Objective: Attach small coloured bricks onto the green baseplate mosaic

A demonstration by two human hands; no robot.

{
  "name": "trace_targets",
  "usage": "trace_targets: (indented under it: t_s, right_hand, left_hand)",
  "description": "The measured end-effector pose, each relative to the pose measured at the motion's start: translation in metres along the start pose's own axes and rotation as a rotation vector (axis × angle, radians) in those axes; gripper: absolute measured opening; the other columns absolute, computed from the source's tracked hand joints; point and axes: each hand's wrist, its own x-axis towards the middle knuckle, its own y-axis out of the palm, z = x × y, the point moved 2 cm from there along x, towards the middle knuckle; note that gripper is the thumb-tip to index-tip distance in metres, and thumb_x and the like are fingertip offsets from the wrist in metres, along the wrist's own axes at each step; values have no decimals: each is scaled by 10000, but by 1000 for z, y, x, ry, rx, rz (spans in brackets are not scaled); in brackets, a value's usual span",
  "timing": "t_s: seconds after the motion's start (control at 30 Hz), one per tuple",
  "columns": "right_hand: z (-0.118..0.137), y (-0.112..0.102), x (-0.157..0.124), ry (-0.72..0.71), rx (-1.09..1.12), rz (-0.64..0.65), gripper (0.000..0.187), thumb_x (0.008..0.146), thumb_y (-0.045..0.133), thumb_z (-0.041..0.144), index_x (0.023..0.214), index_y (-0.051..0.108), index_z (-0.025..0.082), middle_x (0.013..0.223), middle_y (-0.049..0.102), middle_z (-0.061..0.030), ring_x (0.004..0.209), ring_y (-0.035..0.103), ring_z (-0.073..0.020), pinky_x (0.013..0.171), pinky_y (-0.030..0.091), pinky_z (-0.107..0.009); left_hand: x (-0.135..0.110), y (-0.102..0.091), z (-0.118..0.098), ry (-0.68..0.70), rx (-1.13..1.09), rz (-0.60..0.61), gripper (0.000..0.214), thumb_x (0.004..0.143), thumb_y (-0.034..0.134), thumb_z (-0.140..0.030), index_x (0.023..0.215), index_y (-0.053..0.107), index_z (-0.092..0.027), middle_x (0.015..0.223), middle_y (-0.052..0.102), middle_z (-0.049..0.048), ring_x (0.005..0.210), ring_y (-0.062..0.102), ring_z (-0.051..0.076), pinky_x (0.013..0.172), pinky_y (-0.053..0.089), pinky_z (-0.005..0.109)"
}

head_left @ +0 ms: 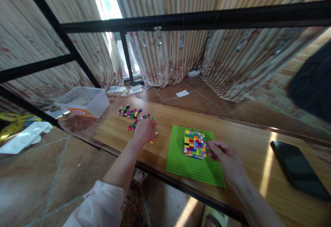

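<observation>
"Where is the block (194, 144) sitting?"

"It's sitting on the green mat (178, 161), which is lying flat on the bench (240, 130) in front of me."

"What could be going wrong?"

"My right hand (226, 156) is hovering so close to the block's right side that, I'm thinking, a careless nudge could be knocking a piece loose. Farther out, the loose bricks (131, 113) are lying in a scatter about my left hand (145, 130), so a hasty sweep could be sending small ones off the bench."

"How are you holding your hands?"

"My right forearm is slanting in from the lower right, thumb and fingertips pinching together; I can't tell whether they're gripping a brick. My left arm is stretching farther forward, fingers curling downward, half closed; the knuckles are hiding whether anything is sitting between them."

"And beyond?"

"A clear tub (89, 101) is standing past the bricks, to the left, and curtains (165, 58) are hanging behind everything."
</observation>
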Motion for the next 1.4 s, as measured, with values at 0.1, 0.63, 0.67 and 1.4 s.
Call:
trace_targets:
  t_s: [0.1, 0.63, 0.67, 1.4]
  right_hand:
    - [0, 0, 1, -8, -17, -3, 428, 598, 764, 512, 826, 704, 155, 677, 678, -36, 561, 577, -129, 499, 470, -237]
    - [-4, -1, 1, 8, -41, -1, 403, 613, 753, 490, 842, 710, 160, 684, 676, -25, 576, 577, -127, 510, 468, -234]
    - [-4, -1, 1, 8, -40, 0, 404, 613, 753, 490, 842, 710, 160, 682, 675, -24, 576, 577, -127, 510, 468, -233]
    - [0, 2, -1, -23, -56, 8, 382, 637, 746, 488, 824, 717, 156, 691, 684, -41, 562, 577, -135, 504, 469, -247]
  left_hand:
    - [-3, 3, 4, 29, 6, 38, 270, 830, 498, -171, 936, 745, -202, 923, 745, 77, 912, 670, 222, 867, 474, 334]
    - [-4, 20, -4, 115, -27, 89, 239, 799, 524, -148, 896, 730, -221, 961, 714, 59, 945, 622, 210, 891, 437, 344]
    - [-4, 20, -5, 114, -23, 97, 234, 806, 520, -156, 888, 730, -220, 952, 716, 59, 938, 623, 210, 881, 440, 342]
    - [-7, 17, -30, 229, -114, 26, 195, 822, 515, -140, 771, 697, -188, 866, 681, 68, 908, 601, 220, 892, 433, 391]
